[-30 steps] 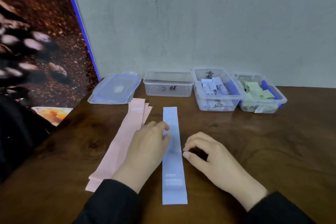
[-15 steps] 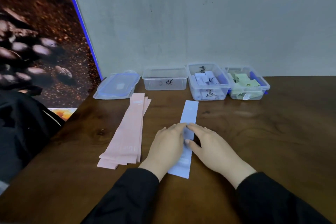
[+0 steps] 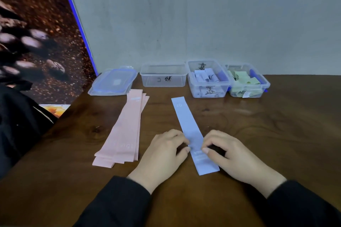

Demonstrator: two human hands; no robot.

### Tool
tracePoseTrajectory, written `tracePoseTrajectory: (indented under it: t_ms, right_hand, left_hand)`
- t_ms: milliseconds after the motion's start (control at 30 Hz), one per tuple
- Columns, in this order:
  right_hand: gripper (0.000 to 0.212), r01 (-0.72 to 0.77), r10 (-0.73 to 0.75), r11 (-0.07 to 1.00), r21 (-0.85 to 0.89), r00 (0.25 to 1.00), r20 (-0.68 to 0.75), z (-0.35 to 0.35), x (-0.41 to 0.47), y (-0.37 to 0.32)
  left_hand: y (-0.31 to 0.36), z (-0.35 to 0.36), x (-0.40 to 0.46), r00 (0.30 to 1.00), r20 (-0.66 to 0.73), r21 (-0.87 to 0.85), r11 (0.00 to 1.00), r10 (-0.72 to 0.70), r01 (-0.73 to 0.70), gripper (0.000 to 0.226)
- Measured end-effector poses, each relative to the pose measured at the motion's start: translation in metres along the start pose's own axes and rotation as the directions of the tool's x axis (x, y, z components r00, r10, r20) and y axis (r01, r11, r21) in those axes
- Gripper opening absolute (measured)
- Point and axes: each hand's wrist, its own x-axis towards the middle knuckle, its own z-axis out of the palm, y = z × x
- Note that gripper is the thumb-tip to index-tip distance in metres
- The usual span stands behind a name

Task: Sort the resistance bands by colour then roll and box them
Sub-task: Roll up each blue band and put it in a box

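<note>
A light blue resistance band [image 3: 186, 121] lies flat and slightly slanted on the wooden table [image 3: 267, 134]. My left hand [image 3: 162, 156] and my right hand [image 3: 232, 155] sit on either side of it near its near end. Curled fingers and thumbs pinch its two long edges. A stack of pink bands [image 3: 127, 131] lies flat to the left. Three clear boxes stand at the back: an empty one [image 3: 147, 81], one with rolled blue bands [image 3: 191, 86], one with green bands [image 3: 265, 85].
A clear lid with blue clips [image 3: 112, 83] lies at the back left. A large printed board [image 3: 36, 42] leans along the left side, with dark cloth [image 3: 18, 125] below it. A grey wall stands right behind the boxes.
The view shifted. The blue band now slants the other way, far end to the left. Both hands moved from resting on its middle to its edges near the near end.
</note>
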Motion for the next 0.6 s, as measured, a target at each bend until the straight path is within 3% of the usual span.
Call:
tracePoseTrajectory:
  t_ms: [200,300,433,600]
  right_hand:
    - [0.002,0.057,-0.054,0.998,-0.015,0.99,0.13,-0.008,-0.023,0.009]
    - [0.017,0.09,-0.08,0.995,-0.052,0.982,0.171,-0.006,-0.024,0.01]
    - [0.012,0.136,-0.117,0.986,-0.1,0.978,0.175,-0.004,-0.022,0.012]
    - [0.01,0.184,-0.162,0.973,-0.14,0.975,0.151,-0.002,-0.022,0.015]
  left_hand:
    - [0.0,0.004,0.008,0.998,0.06,0.034,0.999,-0.015,0.013,0.035]
    - [0.002,0.004,0.003,1.0,0.028,0.009,1.0,-0.004,0.004,0.033]
    - [0.008,0.001,-0.011,0.99,0.022,-0.071,0.988,0.14,-0.138,0.017]
    - [0.012,0.004,-0.015,0.962,0.117,-0.061,0.969,0.246,-0.241,0.019]
